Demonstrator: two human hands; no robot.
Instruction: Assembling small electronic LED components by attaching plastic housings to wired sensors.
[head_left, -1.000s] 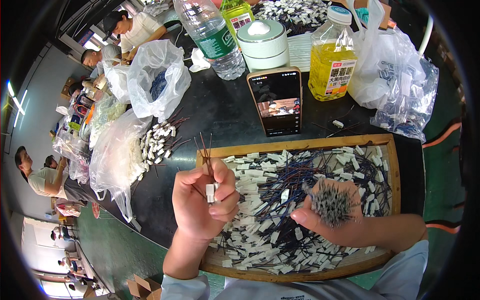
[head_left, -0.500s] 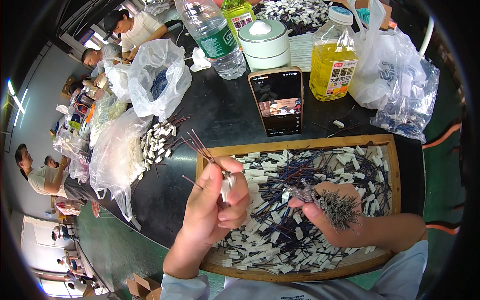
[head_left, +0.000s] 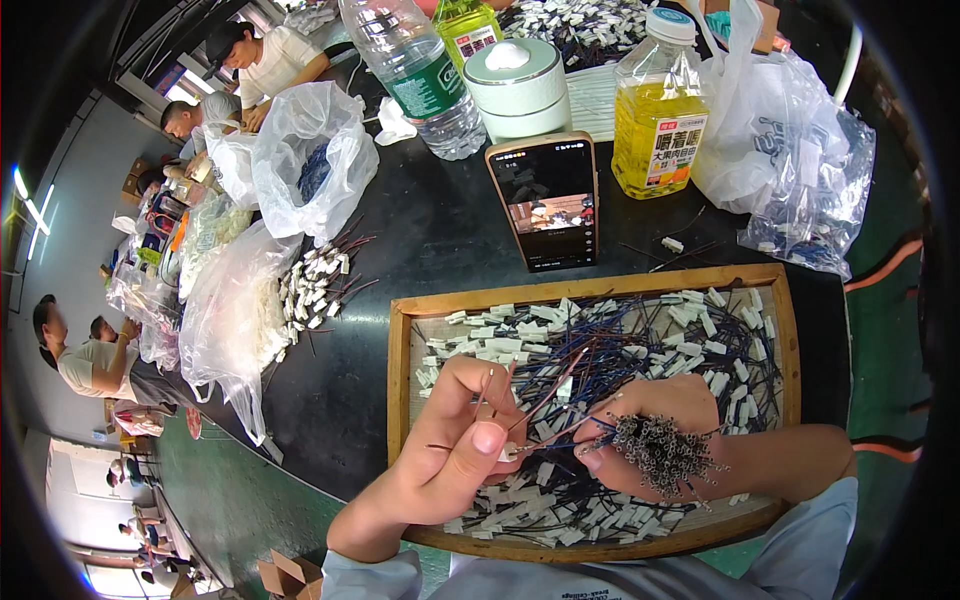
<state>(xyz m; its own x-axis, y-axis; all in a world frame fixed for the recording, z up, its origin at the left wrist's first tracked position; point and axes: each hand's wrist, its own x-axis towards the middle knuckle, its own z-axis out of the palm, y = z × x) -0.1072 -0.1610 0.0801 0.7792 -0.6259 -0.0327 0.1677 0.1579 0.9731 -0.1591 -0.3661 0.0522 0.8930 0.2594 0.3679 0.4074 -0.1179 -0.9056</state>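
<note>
Below, wooden tray of white-tagged wires, bagged connectors beside

This was a small assembly workshop; a long dark worktable carried a wooden tray of wire leads with white connectors; plastic bags of parts lay about; seated workers lined the bench.
</note>
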